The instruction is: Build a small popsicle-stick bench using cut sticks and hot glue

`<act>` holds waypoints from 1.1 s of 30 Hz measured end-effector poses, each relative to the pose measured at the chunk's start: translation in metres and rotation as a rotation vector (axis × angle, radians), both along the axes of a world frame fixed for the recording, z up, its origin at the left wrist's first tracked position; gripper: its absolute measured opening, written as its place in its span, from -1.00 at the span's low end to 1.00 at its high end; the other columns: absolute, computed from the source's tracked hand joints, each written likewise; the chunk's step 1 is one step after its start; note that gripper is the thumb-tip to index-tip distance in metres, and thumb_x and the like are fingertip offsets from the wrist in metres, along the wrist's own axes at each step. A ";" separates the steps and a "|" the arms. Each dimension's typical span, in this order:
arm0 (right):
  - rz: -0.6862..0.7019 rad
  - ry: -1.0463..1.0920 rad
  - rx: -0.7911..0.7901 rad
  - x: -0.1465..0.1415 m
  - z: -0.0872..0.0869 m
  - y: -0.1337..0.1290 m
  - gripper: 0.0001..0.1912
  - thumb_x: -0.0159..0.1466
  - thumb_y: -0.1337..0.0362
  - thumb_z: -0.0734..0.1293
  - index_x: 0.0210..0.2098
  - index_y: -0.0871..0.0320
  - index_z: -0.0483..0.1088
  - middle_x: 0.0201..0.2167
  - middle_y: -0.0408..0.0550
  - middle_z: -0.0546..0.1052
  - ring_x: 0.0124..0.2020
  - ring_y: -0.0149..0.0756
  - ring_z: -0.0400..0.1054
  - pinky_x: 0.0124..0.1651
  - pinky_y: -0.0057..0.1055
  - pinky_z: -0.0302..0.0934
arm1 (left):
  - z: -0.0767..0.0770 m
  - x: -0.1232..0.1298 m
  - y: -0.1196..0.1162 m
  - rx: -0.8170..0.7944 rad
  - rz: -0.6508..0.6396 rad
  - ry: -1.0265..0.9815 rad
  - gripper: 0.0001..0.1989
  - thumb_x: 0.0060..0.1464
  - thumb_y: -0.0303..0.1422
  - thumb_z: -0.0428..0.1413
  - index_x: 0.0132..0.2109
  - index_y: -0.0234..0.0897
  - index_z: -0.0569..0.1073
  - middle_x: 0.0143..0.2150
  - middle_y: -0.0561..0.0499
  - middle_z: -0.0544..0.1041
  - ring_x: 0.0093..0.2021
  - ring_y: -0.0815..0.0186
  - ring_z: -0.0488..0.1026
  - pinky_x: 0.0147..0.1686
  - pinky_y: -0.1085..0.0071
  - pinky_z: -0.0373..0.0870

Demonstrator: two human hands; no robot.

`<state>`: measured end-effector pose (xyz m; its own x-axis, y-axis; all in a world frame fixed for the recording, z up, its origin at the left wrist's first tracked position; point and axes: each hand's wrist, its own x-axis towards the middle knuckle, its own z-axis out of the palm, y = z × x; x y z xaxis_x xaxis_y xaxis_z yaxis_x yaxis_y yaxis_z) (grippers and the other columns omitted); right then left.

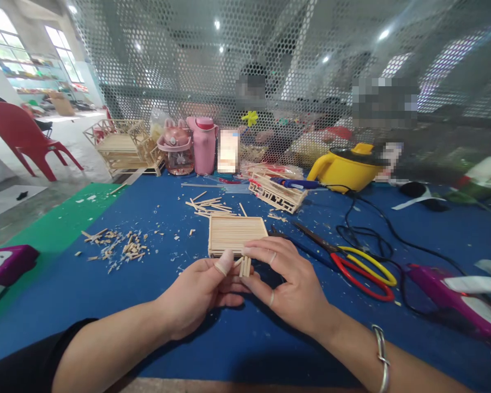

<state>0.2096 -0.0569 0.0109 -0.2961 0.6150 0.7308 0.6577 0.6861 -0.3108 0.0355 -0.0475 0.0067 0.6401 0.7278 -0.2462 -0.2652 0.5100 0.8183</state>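
Several short wooden sticks (245,266) stand side by side between my two hands. My right hand (288,281) pinches them between thumb and fingers. My left hand (207,289) is closed around their left side, its thumb against a stick. Just beyond my fingertips lies a flat panel of wooden sticks (237,233) with a raised border. Cut stick pieces (133,245) are scattered to the left, and longer loose sticks (213,204) lie behind the panel.
Red-and-yellow-handled scissors (364,273) and a purple glue gun (454,297) with a black cable are on the right. At the back stand a stick model (125,144), a pink bottle (204,146), a small stick frame (278,192) and a yellow pot (346,170).
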 end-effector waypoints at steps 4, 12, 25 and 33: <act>-0.005 -0.008 -0.024 0.000 0.000 0.000 -0.74 0.10 0.31 0.38 -0.18 0.09 0.42 -0.22 -0.04 0.56 -0.14 -0.24 0.41 -0.05 -0.21 0.28 | 0.004 0.002 -0.001 -0.038 0.029 0.016 -0.57 0.06 -0.06 0.08 -0.24 -0.41 0.52 -0.28 -0.15 0.56 -0.31 0.37 0.47 -0.31 0.51 0.33; 0.000 0.024 -0.079 0.007 0.006 0.000 -0.72 0.08 0.32 0.39 -0.18 0.09 0.41 -0.23 -0.03 0.55 -0.14 -0.22 0.41 -0.06 -0.21 0.30 | 0.004 -0.007 0.006 0.341 0.087 0.446 -0.60 0.08 -0.08 0.04 -0.29 -0.37 0.53 -0.41 -0.07 0.54 -0.36 0.32 0.43 -0.33 0.44 0.29; -0.071 0.282 -0.475 0.026 0.008 0.010 -0.75 0.11 0.21 0.34 -0.23 0.18 0.40 -0.51 -0.15 0.46 -0.53 -0.42 0.31 -0.46 -0.46 0.27 | 0.007 -0.021 0.014 1.095 0.049 0.976 -0.75 0.14 -0.30 -0.01 -0.19 -0.23 0.54 -0.21 -0.03 0.59 -0.24 0.25 0.48 -0.22 0.42 0.32; -0.003 0.274 -0.688 0.026 0.005 0.013 -0.76 0.09 0.18 0.34 -0.28 0.19 0.39 -0.53 -0.15 0.47 -0.54 -0.44 0.29 -0.45 -0.49 0.23 | -0.001 -0.014 0.018 1.304 0.071 1.122 -0.72 0.18 -0.39 -0.07 -0.08 -0.22 0.49 -0.07 -0.07 0.52 -0.10 0.26 0.46 -0.10 0.38 0.36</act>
<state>0.2359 -0.0441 0.0157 -0.1559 0.9612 0.2275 0.4961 0.2753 -0.8235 0.0214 -0.0291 0.0060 0.5418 0.8126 0.2147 0.6903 -0.5760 0.4379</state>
